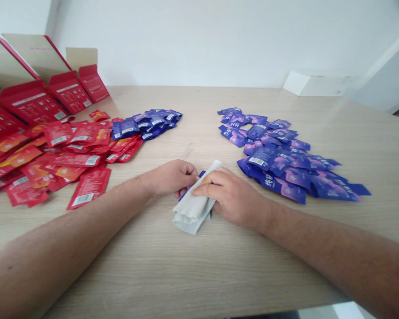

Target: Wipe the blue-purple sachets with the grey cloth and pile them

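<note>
In the middle of the table, my right hand (234, 195) grips a folded white cloth (191, 210), fingers closed over its top. Beneath the cloth lies a blue packet (202, 173), mostly covered, with only its edges showing. My left hand (177, 177) is closed at the packet's left edge, thumb and finger pinching it. To the right spreads a loose pile of blue-purple packets (291, 173). A smaller heap of blue packets (149, 123) sits farther back, left of centre, beside a large pile of red packets (76, 153).
Open red cardboard boxes (33, 102) stand in a row at the back left, flaps raised. A white box (319, 84) rests at the far right of the wooden table (173, 274). A white wall (199, 40) rises behind the table.
</note>
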`<state>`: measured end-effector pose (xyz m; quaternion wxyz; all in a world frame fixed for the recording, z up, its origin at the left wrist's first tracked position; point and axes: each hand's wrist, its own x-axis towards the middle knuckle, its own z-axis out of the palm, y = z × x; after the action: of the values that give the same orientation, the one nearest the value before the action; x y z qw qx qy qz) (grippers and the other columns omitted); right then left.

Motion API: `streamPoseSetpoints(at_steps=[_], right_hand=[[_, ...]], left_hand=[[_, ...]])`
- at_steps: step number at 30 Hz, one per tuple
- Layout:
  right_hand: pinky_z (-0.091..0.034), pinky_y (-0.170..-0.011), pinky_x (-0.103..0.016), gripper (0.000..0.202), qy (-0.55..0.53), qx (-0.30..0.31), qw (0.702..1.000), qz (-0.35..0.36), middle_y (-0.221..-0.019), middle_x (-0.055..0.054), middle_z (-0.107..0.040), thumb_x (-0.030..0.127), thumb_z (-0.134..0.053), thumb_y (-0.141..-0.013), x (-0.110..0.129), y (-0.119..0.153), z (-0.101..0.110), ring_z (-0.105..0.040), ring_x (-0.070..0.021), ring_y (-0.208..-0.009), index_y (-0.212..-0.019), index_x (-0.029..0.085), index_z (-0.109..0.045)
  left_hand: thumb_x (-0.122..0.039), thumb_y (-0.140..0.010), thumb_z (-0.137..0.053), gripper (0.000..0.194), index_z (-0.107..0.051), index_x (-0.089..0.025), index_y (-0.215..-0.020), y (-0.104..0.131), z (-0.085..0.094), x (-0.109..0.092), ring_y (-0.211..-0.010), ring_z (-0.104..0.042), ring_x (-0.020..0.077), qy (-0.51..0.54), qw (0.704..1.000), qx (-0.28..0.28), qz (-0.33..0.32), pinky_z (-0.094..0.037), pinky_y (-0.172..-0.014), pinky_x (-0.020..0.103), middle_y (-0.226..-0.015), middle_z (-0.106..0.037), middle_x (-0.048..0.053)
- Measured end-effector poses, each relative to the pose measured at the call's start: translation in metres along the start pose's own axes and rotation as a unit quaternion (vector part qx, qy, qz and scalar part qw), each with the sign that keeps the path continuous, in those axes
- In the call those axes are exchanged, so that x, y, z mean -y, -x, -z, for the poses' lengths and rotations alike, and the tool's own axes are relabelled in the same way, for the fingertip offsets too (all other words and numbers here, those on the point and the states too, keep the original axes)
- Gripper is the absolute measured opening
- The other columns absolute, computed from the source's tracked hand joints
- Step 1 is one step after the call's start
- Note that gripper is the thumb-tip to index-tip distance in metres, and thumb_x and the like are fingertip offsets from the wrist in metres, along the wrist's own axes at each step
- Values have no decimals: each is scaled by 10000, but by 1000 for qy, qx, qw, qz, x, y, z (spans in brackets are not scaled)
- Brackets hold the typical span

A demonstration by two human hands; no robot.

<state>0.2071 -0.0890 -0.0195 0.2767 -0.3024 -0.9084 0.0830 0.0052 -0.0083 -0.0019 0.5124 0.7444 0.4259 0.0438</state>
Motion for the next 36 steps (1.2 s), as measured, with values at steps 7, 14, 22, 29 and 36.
streamPoseSetpoints(at_steps=[7,14,22,29,36], right_hand=[[-451,-975,-405,328,3,18,1000,17,-1101,-88,-648,84,-586,-868,-2,0,2,-542,-229,-1071,-1170,188,-656],[-447,-984,-404,279,5,46,998,47,-1096,-88,-649,159,-579,-901,-2,1,3,-541,-235,-1077,-1165,190,-663],[-453,-954,-409,368,13,23,1000,-5,-1076,-82,-652,45,-615,-811,-12,2,7,-553,-230,-1043,-1143,193,-672],[-456,-955,-401,318,11,35,999,18,-1057,-96,-652,63,-599,-827,-10,1,9,-559,-229,-1042,-1113,173,-680],[-452,-936,-394,295,-10,74,996,58,-1015,-81,-648,111,-634,-822,-13,3,11,-559,-221,-1003,-1099,192,-693]], left_hand=[[-332,-841,-569,172,-621,-178,-785,0,1,-1,-452,-580,95,3,1000,10,-2,-467,-435,186,-555,-604,-37],[-299,-845,-559,151,-623,-176,-786,1,0,-1,-445,-569,91,8,1000,12,-8,-472,-434,189,-545,-593,-44],[-340,-835,-584,178,-620,-171,-793,-1,0,4,-446,-568,98,16,1000,4,-9,-473,-430,198,-550,-601,-39],[-360,-841,-588,193,-616,-173,-801,-1,1,5,-446,-557,97,19,1000,6,-12,-473,-431,202,-552,-579,-45],[-381,-842,-585,218,-621,-173,-786,-2,1,9,-440,-520,91,12,999,-1,-31,-443,-415,201,-550,-545,-46]])
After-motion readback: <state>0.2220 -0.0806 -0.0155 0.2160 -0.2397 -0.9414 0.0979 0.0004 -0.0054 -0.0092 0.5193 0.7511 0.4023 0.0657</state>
